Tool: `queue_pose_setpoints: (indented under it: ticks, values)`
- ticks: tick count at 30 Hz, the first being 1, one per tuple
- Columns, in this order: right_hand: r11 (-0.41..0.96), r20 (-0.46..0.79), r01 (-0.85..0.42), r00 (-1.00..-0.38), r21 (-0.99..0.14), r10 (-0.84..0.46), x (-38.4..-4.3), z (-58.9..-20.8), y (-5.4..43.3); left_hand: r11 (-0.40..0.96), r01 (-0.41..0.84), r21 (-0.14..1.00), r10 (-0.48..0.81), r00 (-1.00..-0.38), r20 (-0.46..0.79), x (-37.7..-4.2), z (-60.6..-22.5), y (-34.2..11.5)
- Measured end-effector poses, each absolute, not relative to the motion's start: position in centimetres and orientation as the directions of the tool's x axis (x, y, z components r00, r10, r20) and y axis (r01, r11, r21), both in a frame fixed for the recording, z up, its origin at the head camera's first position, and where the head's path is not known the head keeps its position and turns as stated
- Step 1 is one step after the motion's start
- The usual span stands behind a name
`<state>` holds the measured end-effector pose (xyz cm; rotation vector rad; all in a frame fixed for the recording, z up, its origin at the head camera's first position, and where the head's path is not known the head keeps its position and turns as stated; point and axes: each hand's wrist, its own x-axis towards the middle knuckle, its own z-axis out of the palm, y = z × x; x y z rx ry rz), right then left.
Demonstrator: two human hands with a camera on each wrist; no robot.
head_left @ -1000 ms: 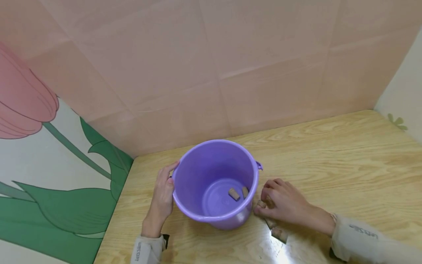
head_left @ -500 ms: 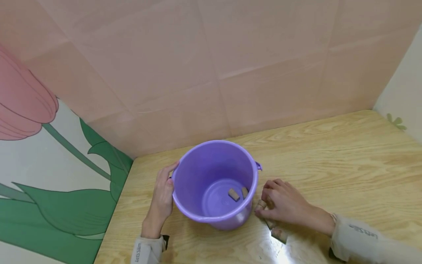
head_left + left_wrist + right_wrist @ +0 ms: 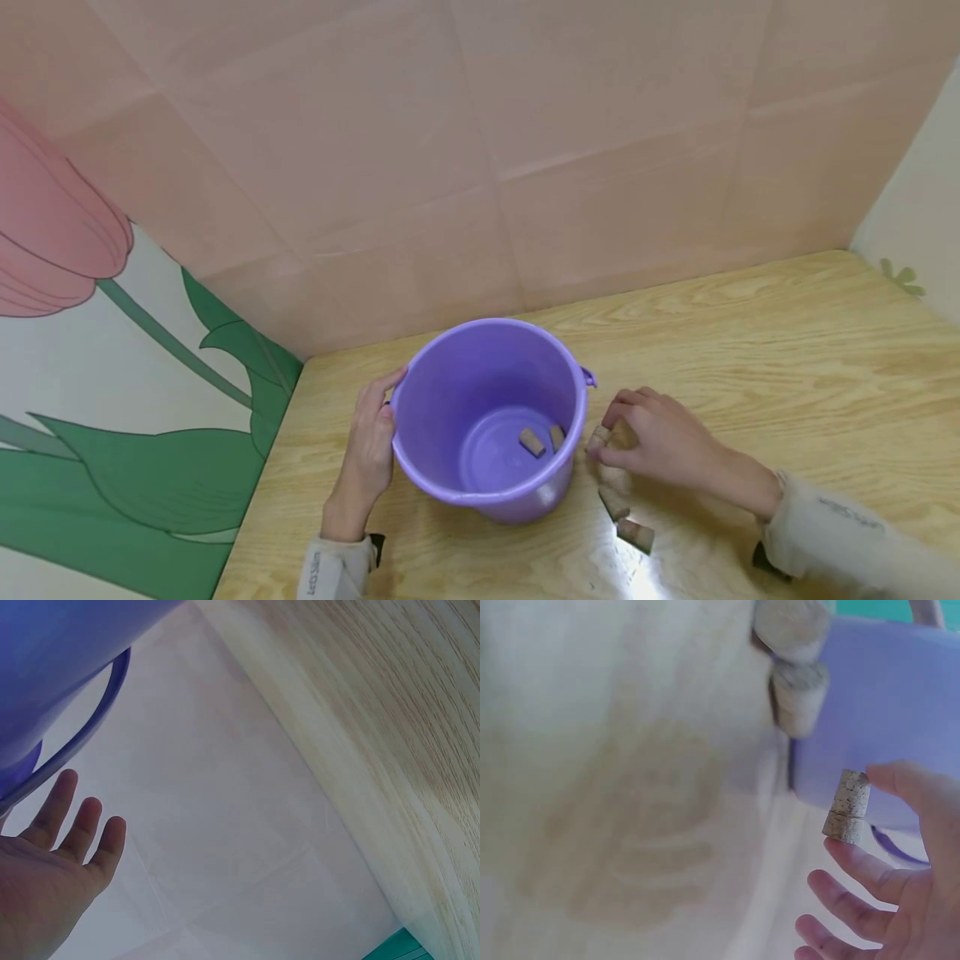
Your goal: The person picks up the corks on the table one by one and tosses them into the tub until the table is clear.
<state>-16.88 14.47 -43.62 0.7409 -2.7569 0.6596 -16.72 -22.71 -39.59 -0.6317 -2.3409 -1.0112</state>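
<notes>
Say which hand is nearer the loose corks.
Right. The right hand, pinching another cork, is beside the loose corks; the left hand is across the bucket, at its rim.

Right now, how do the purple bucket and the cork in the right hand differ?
The bucket is purple; the held cork is speckled tan. The bucket is far larger than the held cork. The bucket stands on the table, mouth up, while the held cork is pinched between the fingers of the right hand. Both are touched by a hand: the left hand is on the bucket.
</notes>
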Motion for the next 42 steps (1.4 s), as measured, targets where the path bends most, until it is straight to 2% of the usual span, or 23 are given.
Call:
queue_pose_setpoints:
  ticks: [21, 25, 32, 42]
  values:
    - [0.784, 0.391, -0.459, -0.87, -0.417, -0.301, -18.6, -38.4, 16.2, 0.622, 0.58, 0.526, 0.205, -0.769, 0.606, -16.8, -39.8, -22.8]
    - [0.761, 0.482, -0.494, -0.832, -0.42, -0.273, -18.7, -38.0, 16.1, 0.618, 0.574, 0.538, 0.2, -0.776, 0.598, -16.8, -39.7, -22.8]
    - [0.738, 0.652, -0.564, -0.724, -0.37, -0.226, -18.6, -37.8, 16.0, 0.614, 0.581, 0.535, 0.202, -0.771, 0.604, -16.8, -39.6, -22.7]
    - [0.657, 0.738, -0.657, -0.637, -0.37, -0.222, -18.3, -37.0, 15.4, 0.62, 0.581, 0.528, 0.203, -0.768, 0.607, -16.6, -39.5, -22.7]
